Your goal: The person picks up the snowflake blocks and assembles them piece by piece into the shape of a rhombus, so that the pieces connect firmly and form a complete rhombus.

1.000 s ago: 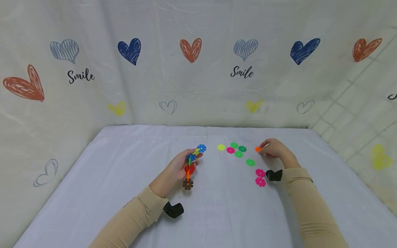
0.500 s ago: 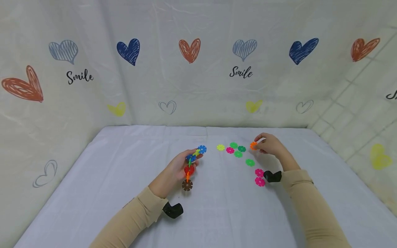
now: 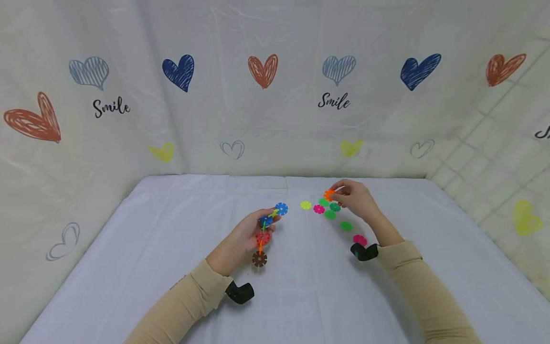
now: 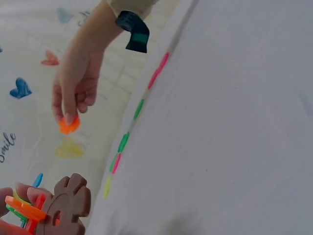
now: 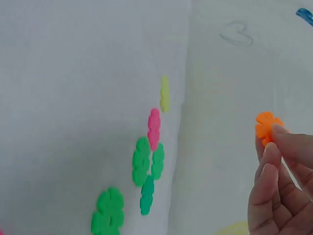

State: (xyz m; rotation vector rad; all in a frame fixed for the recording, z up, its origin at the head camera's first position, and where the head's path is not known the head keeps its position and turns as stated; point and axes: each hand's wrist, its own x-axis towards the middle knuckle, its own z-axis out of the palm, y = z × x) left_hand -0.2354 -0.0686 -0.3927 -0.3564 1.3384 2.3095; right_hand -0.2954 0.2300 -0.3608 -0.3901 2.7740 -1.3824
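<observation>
My left hand grips a chain of interlocking plastic flower discs. A blue disc tops this chain, followed by yellow, blue, green, red and orange ones. At its lower end hangs a brown disc, close up in the left wrist view. Thumb and fingers of my right hand pinch a loose orange flower disc by its edge. In the head view, that disc is above the green discs at the back of the table, to the right of the chain and apart from it.
Loose discs lie on the white cloth: a yellow disc, a pink disc, several green ones such as the nearer green disc, and a pink disc beside the black right wrist camera. A curtain with printed hearts rises behind.
My right hand has lifted the orange disc and carried it left, towards the chain. The right wrist camera now covers the nearer pink disc. My left hand stays nearly still.
</observation>
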